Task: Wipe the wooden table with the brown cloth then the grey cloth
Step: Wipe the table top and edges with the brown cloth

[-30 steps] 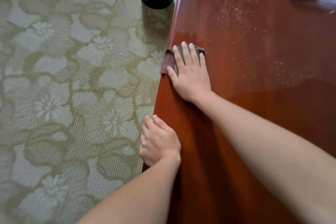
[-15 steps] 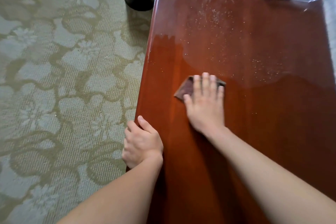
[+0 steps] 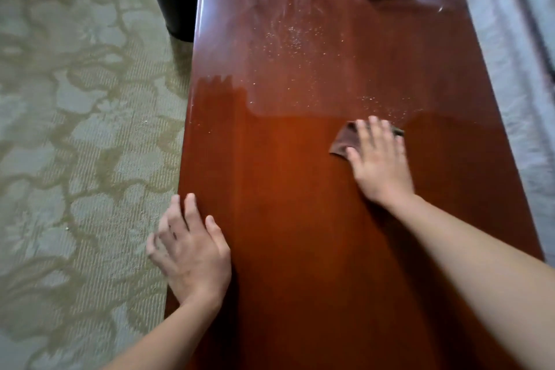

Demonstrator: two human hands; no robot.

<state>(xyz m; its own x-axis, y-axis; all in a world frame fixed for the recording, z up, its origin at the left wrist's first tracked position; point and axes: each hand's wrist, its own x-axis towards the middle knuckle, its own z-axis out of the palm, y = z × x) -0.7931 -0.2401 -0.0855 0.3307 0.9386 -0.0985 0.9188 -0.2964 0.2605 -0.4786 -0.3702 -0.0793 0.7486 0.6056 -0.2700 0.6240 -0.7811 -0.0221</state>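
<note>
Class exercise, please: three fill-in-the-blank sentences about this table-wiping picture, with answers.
The right hand presses the ____ cloth on the wooden table.
The left hand holds ____.
The black bin stands on the patterned ____.
Answers: brown, nothing, carpet.

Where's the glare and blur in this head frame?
Head view: pale glare washes the far half of the table, where specks show; the near half reads dark and clear. Head view: the left hand is motion-blurred, the right hand on the cloth only slightly soft. Head view: wide-angle bowing curves the table edges.
</note>
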